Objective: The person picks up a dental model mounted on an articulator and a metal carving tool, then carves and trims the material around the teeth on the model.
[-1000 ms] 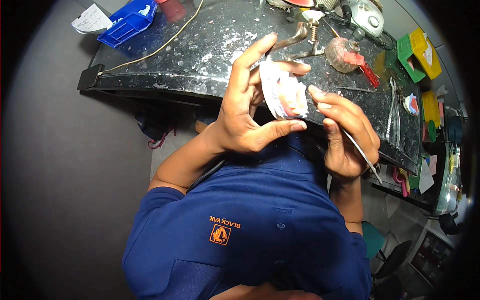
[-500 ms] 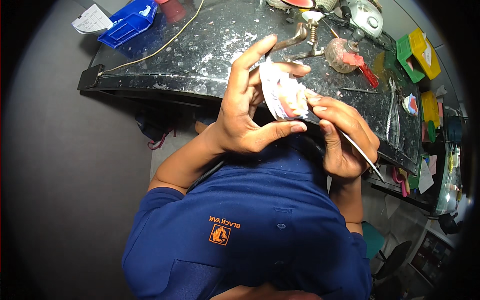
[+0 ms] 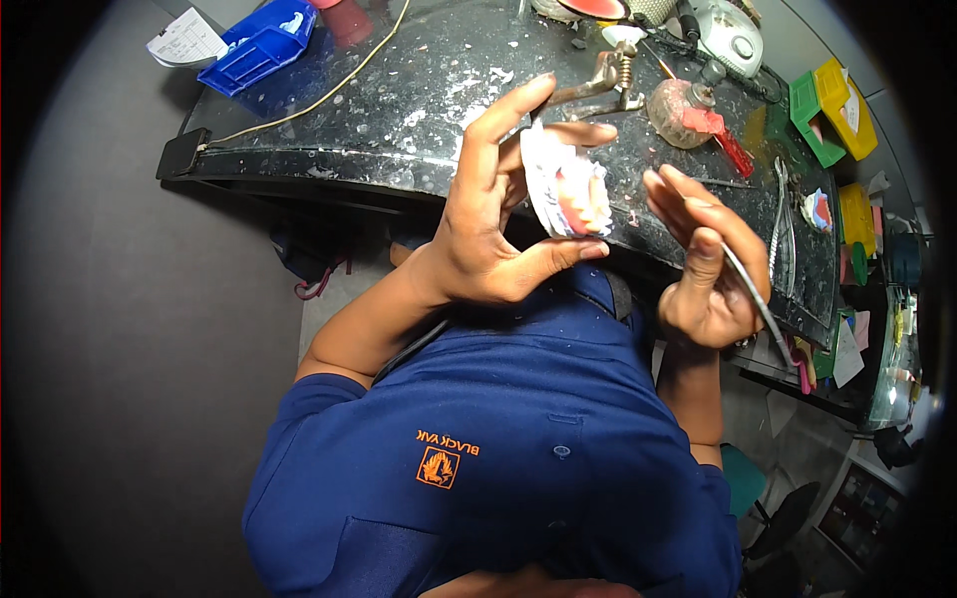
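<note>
My left hand (image 3: 477,224) is closed round a dental cast (image 3: 543,184), thumb below and fingers behind and above. White plaster forms its base, with pink wax and pale teeth on the side facing right. A metal hinged frame with a spring (image 3: 610,85) juts out beyond my left index finger; where it meets the cast is hidden. To the right, apart from the cast, my right hand (image 3: 716,274) holds a thin metal wax carver (image 3: 763,304) against the palm. Its handle slants down to the right, and its front end is hidden by the fingers.
On the dark, plaster-spotted bench (image 3: 379,125) stands a glass spirit burner (image 3: 678,115) beside a red-handled tool (image 3: 736,157). Metal tweezers (image 3: 781,229) and another small cast (image 3: 819,211) lie at the right. A blue bin (image 3: 257,50) and a cable (image 3: 319,100) are at far left.
My right hand has drawn back from the cast to the right with the wax carver, its fingers lifting and straightening. My left hand and the cast have barely moved; more teeth show now.
</note>
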A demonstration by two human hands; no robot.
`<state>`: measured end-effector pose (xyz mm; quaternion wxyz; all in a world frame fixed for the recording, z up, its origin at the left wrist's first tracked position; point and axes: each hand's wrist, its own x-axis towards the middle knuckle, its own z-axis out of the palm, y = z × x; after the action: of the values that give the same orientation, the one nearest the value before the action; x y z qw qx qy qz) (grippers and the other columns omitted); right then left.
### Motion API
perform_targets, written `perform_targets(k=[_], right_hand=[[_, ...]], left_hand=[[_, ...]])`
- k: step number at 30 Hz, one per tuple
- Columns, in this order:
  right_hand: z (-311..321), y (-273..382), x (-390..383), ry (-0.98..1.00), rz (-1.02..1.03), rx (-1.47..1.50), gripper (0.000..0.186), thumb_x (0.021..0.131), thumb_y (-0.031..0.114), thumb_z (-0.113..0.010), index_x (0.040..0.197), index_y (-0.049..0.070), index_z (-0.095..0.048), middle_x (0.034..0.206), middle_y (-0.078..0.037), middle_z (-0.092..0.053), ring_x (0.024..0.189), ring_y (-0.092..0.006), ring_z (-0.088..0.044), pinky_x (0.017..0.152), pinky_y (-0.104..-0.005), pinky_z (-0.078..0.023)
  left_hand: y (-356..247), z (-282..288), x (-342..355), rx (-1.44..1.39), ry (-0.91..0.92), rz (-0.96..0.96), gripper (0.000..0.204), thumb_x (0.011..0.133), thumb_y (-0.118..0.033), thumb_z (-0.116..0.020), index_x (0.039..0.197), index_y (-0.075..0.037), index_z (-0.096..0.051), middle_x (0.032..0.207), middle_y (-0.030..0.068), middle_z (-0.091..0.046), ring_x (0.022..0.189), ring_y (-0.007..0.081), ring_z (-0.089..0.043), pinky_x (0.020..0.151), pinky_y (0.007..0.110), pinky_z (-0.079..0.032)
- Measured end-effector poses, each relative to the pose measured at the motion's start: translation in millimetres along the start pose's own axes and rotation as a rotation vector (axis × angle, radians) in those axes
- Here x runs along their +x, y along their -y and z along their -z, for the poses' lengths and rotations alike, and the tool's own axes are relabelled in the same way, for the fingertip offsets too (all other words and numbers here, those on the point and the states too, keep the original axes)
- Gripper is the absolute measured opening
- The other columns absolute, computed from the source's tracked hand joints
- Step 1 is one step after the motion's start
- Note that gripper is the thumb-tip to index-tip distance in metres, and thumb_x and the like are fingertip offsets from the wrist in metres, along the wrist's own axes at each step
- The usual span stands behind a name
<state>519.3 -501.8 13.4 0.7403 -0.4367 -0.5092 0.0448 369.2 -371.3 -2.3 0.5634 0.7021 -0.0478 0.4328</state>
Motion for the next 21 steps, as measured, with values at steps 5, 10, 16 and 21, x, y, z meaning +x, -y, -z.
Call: perform_targets(k=[5, 10, 16, 21], right_hand=[[14.2, 0.1, 9.1, 0.139, 0.029, -0.155, 0.014, 0.103, -0.002, -0.060, 0.109, -0.011, -0.069, 0.110, -0.025, -0.074, 0.101, -0.0283, -0.074, 0.089, -0.0349, -0.060], [3.0, 11.4, 4.7, 0.175, -0.212, -0.049, 0.012, 0.101, -0.004, -0.062, 0.106, -0.011, -0.071, 0.105, -0.021, -0.074, 0.094, -0.0213, -0.073, 0.084, -0.0298, -0.060], [0.2, 12.5, 0.7, 0.141, -0.281, -0.025, 0.012, 0.100, -0.005, -0.064, 0.107, -0.011, -0.071, 0.103, -0.018, -0.074, 0.090, -0.0190, -0.073, 0.079, -0.0278, -0.061], [1.1, 10.5, 0.1, 0.157, -0.263, -0.090, 0.011, 0.099, -0.006, -0.065, 0.106, -0.011, -0.072, 0.102, -0.018, -0.074, 0.090, -0.0186, -0.073, 0.079, -0.0274, -0.060]], left_hand=[[10.9, 4.2, -0.8, 0.209, 0.061, -0.184, 0.110, 0.080, 0.003, -0.086, 0.160, 0.001, -0.010, 0.141, 0.0350, -0.055, 0.118, 0.0279, -0.066, 0.096, 0.036, -0.054], [19.1, -5.6, -2.3, 0.229, -0.037, -0.320, 0.087, 0.081, 0.009, -0.078, 0.152, 0.008, -0.029, 0.136, 0.0307, -0.059, 0.123, 0.0402, -0.066, 0.112, 0.051, -0.047], [25.6, 0.4, 0.1, 0.333, 0.002, -0.426, 0.086, 0.076, 0.009, -0.079, 0.150, 0.006, -0.035, 0.139, 0.0328, -0.059, 0.126, 0.0467, -0.063, 0.119, 0.058, -0.037], [23.2, -1.2, -0.2, 0.338, 0.004, -0.413, 0.087, 0.073, 0.011, -0.078, 0.150, 0.005, -0.036, 0.140, 0.0328, -0.059, 0.124, 0.0464, -0.065, 0.119, 0.059, -0.036]])
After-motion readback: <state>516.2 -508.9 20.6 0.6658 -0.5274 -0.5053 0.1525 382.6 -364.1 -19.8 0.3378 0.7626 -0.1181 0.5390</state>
